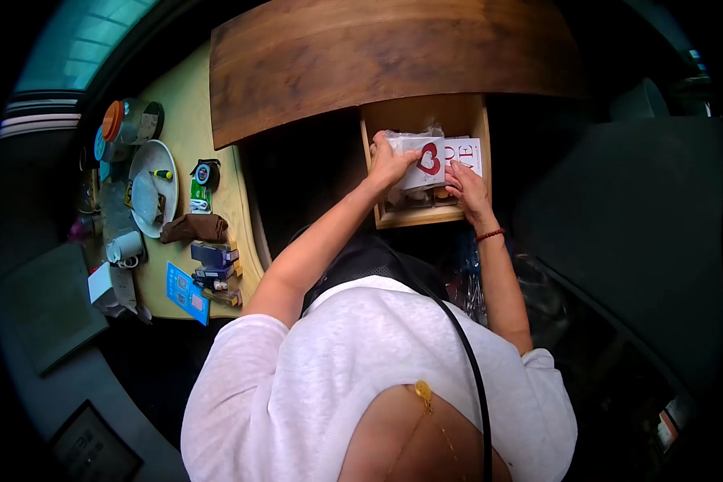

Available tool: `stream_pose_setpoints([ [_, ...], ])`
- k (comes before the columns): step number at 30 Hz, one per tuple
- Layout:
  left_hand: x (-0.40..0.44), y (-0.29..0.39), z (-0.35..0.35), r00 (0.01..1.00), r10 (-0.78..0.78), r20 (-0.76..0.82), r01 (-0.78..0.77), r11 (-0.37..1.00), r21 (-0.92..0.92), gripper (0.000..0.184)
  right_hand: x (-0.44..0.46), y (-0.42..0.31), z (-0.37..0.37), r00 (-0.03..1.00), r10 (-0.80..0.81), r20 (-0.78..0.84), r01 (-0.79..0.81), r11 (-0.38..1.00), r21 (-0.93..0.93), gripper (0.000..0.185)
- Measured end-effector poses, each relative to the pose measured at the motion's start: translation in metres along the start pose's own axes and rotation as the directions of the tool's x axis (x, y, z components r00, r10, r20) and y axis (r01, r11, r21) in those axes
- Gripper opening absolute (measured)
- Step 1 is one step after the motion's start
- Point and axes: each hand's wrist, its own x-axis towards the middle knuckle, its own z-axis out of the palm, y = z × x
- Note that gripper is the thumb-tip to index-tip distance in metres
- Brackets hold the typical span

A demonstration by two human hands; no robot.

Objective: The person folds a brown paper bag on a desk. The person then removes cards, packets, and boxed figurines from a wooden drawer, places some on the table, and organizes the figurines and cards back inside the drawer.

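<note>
An open wooden drawer (431,217) juts out from under the dark wooden tabletop (394,56). Over it, my left hand (390,166) is closed on a white card (416,173) with a red heart, its thumb on the card's face and clear plastic wrap at the card's top edge. My right hand (467,189), wearing a red bead bracelet, has its fingers slightly apart at the card's right edge. Beneath those fingers lies a second white card (470,153) with red letters. Small items in the drawer's front part are partly hidden.
On the light side table (181,104) at left are a white oval plate (162,205), jars (128,124), a tape roll (206,173), a brown cloth (194,228), a mug (124,247), small boxes (215,257) and a blue card (186,293). A black cable (466,345) crosses my shirt.
</note>
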Motion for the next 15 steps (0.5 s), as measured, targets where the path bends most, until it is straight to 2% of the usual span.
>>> stream_pose_setpoints([
  [1, 0.004, -0.013, 0.006, 0.997, -0.071, 0.035, 0.074, 0.992, -0.105, 0.080, -0.001, 0.000, 0.000, 1.000, -0.004, -0.003, 0.004, 1.000, -0.010, 0.048],
  [2, 0.011, -0.020, 0.002, 0.993, 0.019, 0.118, 0.013, 0.965, -0.263, 0.081, 0.000, 0.001, -0.001, 1.000, 0.000, -0.001, 0.000, 1.000, 0.004, 0.049],
  [3, 0.012, -0.028, 0.004, 0.993, 0.015, 0.114, 0.015, 0.966, -0.258, 0.081, 0.003, 0.004, -0.004, 1.000, 0.002, 0.005, -0.002, 1.000, 0.007, 0.049],
  [5, 0.003, -0.024, -0.002, 0.992, 0.119, 0.050, -0.118, 0.993, -0.023, 0.088, 0.005, 0.003, -0.001, 0.996, -0.071, 0.047, 0.079, 0.981, -0.176, 0.049],
  [6, 0.001, -0.030, 0.003, 0.982, 0.187, 0.026, -0.189, 0.976, 0.104, 0.095, 0.004, 0.003, 0.000, 0.989, -0.141, 0.039, 0.146, 0.965, -0.217, 0.051],
  [7, -0.016, -0.004, -0.006, 0.983, 0.186, -0.002, -0.183, 0.967, 0.178, 0.093, 0.005, 0.003, -0.001, 0.989, -0.140, 0.048, 0.147, 0.965, -0.217, 0.051],
  [9, -0.029, 0.005, -0.005, 0.923, 0.372, -0.101, -0.327, 0.893, 0.310, 0.088, 0.009, 0.004, -0.003, 0.923, -0.374, 0.094, 0.370, 0.788, -0.492, 0.053],
  [10, -0.033, 0.017, -0.012, 0.836, 0.538, -0.108, -0.454, 0.788, 0.416, 0.086, 0.000, -0.011, 0.004, 0.934, -0.346, 0.087, 0.334, 0.766, -0.549, 0.052],
  [11, -0.031, 0.021, -0.017, 0.838, 0.535, -0.109, -0.450, 0.790, 0.417, 0.086, -0.004, -0.017, 0.009, 0.935, -0.343, 0.089, 0.333, 0.767, -0.549, 0.052],
  [13, -0.026, 0.026, -0.023, 0.709, 0.702, -0.066, -0.523, 0.586, 0.618, 0.082, -0.006, -0.024, 0.016, 0.821, -0.529, 0.213, 0.483, 0.446, -0.754, 0.052],
  [14, -0.024, 0.018, -0.021, 0.726, 0.687, 0.024, -0.552, 0.561, 0.617, 0.075, -0.001, -0.019, 0.018, 0.764, -0.570, 0.302, 0.552, 0.336, -0.764, 0.059],
  [15, -0.023, 0.009, -0.019, 0.729, 0.685, 0.019, -0.545, 0.563, 0.621, 0.075, 0.003, -0.019, 0.022, 0.763, -0.568, 0.309, 0.557, 0.335, -0.760, 0.059],
])
